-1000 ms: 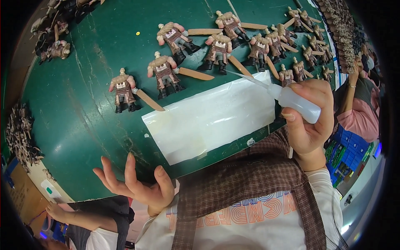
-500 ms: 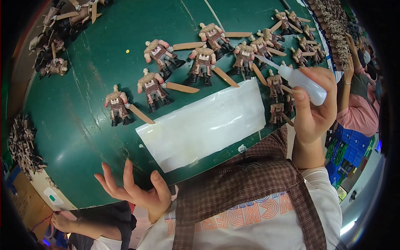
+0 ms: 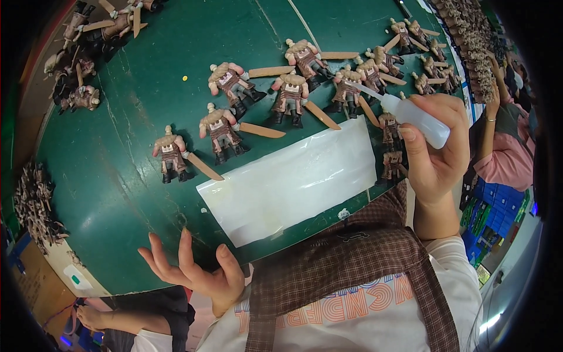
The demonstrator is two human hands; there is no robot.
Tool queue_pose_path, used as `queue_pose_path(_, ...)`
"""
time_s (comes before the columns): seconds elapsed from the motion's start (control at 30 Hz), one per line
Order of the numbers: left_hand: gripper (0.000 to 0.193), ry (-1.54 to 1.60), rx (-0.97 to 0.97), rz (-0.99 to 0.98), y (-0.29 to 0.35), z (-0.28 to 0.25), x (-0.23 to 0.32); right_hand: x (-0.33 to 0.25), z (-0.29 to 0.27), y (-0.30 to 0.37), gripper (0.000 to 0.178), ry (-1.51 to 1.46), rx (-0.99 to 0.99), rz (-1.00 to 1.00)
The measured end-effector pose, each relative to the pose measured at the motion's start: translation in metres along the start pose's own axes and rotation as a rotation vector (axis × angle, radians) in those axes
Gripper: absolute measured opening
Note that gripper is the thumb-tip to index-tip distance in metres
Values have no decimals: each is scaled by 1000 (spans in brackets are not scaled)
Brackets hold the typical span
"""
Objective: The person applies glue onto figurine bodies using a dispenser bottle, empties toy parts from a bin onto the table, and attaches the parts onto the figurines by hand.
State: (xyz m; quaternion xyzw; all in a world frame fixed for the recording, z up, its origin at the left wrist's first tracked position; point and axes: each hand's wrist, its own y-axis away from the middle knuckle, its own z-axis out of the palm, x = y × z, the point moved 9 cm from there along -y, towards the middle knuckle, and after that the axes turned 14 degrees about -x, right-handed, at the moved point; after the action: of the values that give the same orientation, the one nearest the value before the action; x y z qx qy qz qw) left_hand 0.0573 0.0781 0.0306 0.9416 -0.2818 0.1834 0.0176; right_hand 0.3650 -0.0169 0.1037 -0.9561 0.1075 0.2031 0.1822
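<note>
My right hand [image 3: 437,141] grips a small translucent white squeeze bottle [image 3: 419,120], its thin nozzle pointing up and left. The nozzle tip lies over the upper body of a toy figure [image 3: 347,88] with a brown outfit and a tan blade; whether it touches cannot be told. Other figures of the same kind, such as one figure [image 3: 290,98] and another at the left [image 3: 171,154], lie in loose rows on the green tabletop [image 3: 129,205]. At the table's near edge my left hand [image 3: 196,267] is empty, its fingers spread and curved upward.
A white sheet [image 3: 290,182] lies in front of the figures. Heaped figures occupy the far left [image 3: 88,58], the left edge [image 3: 35,202] and the right edge [image 3: 466,47]. Other people's arms show at the right [image 3: 491,117] and lower left [image 3: 129,321].
My right hand has moved the bottle left, taking its nozzle tip from the figures further right onto the nearer one. The view has shifted slightly; my left hand keeps its pose.
</note>
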Motion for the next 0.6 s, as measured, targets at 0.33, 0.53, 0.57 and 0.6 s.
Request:
queue_pose_path(0.33, 49, -18, -5, 0, 1, 0, 0, -1, 0, 0, 36, 16, -21, -4)
queue_pose_path(0.53, 47, -34, 33, 18, 1, -2, 1, 5, -12, 10, 34, -53, -14, 52)
queue_pose_path(0.57, 46, -32, 44, 20, 1, -3, 2, 6, -14, 14, 32, -60, -45, 72)
queue_pose_path(0.6, 46, -33, 44, 22, 0, -3, 3, 7, -18, 18, 32, -61, -43, 73)
